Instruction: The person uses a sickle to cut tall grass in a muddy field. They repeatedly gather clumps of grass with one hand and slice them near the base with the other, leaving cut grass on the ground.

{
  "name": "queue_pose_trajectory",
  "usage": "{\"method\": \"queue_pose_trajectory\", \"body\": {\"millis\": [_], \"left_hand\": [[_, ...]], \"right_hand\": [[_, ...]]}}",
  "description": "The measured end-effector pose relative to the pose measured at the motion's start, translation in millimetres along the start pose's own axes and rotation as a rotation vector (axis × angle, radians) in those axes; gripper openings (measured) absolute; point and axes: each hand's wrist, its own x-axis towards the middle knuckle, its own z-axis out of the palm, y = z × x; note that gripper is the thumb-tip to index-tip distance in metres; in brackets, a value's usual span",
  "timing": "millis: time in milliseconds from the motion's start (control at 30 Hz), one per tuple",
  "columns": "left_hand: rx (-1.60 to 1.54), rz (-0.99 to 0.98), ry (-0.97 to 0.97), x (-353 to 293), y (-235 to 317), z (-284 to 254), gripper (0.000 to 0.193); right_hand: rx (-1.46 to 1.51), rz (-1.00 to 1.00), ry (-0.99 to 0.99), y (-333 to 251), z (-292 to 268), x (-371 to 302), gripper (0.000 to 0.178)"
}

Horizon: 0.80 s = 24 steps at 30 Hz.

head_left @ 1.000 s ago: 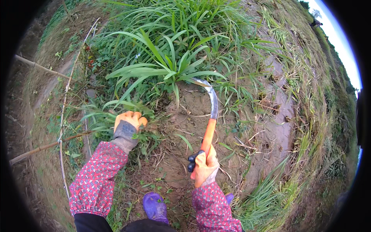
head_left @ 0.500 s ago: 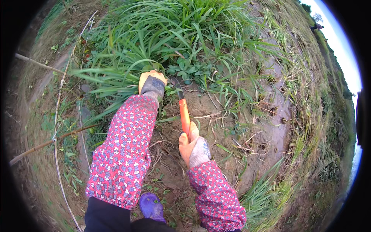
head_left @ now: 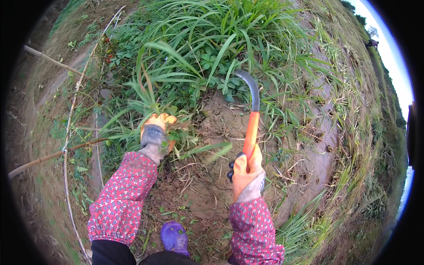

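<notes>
My left hand (head_left: pixel 157 132), in an orange and grey work glove, is closed around a bunch of grass (head_left: pixel 152 104); the blades stick out above and beside the fist. To the right, my right hand (head_left: pixel 247 174), gloved alike, grips the orange handle of a sickle (head_left: pixel 251 128). Its curved metal blade (head_left: pixel 252 86) points up and bends left, with the tip near low broad leaves. A thick clump of tall green grass (head_left: pixel 229 39) stands just beyond both hands. Patterned red sleeves cover my forearms.
Bamboo poles (head_left: pixel 57 161) and thin sticks form a frame on the left, beside plants with small red fruit (head_left: pixel 107 56). Bare soil (head_left: pixel 207 176) lies between my arms, with a purple shoe (head_left: pixel 174 237) below. Cut grass (head_left: pixel 349 132) covers the right side. A distant person (head_left: pixel 372 43) is at upper right.
My left hand has drawn back toward me and left, bringing the bunch of grass away from the clump. The sickle has swung right and up, its blade now clear of the left hand.
</notes>
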Motion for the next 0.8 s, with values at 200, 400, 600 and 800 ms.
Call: {"method": "queue_pose_trajectory", "body": {"millis": [200, 400, 600, 800], "left_hand": [[0.381, 0.018, -0.183, 93.6, 94.5, -1.9, 0.028], [0.436, -0.217, -0.069, 190.1, 52.2, 66.7, 0.059], [0.433, -0.095, -0.219, 156.6, 83.5, 29.2, 0.026], [0.435, -0.083, -0.158, 117.7, 67.5, 31.6, 0.027]], "right_hand": [[-0.152, -0.100, -0.149, -12.5, 37.2, 52.6, 0.043], [-0.522, -0.119, -0.185, -38.1, 30.3, 43.9, 0.048], [-0.378, -0.035, -0.201, -27.3, 9.0, 17.7, 0.052], [-0.391, -0.069, -0.135, -22.2, 14.2, 6.6, 0.049]]}}
